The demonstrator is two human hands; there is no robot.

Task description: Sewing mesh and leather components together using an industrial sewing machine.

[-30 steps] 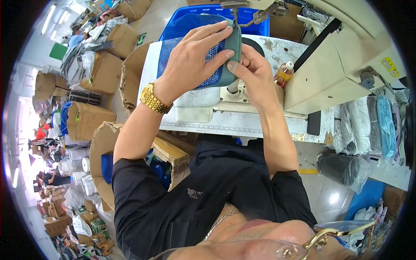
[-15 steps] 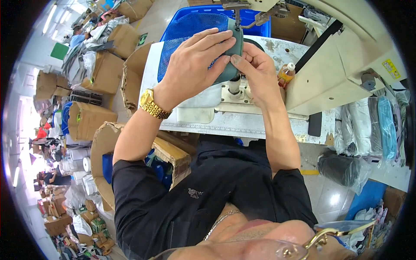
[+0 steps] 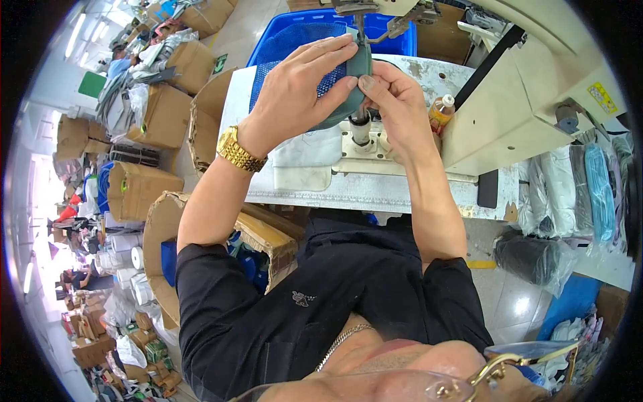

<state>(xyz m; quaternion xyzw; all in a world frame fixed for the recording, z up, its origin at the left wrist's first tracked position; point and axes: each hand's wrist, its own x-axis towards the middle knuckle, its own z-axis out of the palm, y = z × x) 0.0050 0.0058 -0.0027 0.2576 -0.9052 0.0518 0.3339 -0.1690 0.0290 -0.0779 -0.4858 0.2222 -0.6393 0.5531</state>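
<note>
A blue mesh fabric piece [image 3: 284, 43] with a grey-green band [image 3: 360, 65] lies under the needle area [image 3: 362, 32] of a sewing machine [image 3: 516, 114]. My left hand [image 3: 291, 87] rests flat over the mesh, fingers stretched toward the band and thumb apart from them. On the other side, my right hand [image 3: 400, 100] pinches the band's right edge between thumb and curled fingers. Both thumbs nearly meet at the band. Just below stands the machine's metal post [image 3: 360, 130]. The fabric under my left palm is hidden.
A blue plastic crate [image 3: 395, 45] stands behind the white worktable [image 3: 268, 191]. By the machine body is a small bottle [image 3: 442, 114]. White cloth [image 3: 305, 151] lies on the table near me. An open cardboard box [image 3: 164, 228] is at my left, and wrapped fabric rolls [image 3: 559, 191] at right.
The band has turned a little and come slightly toward me under the needle area. My left hand has moved with it, and my right hand keeps its pinch on the edge.
</note>
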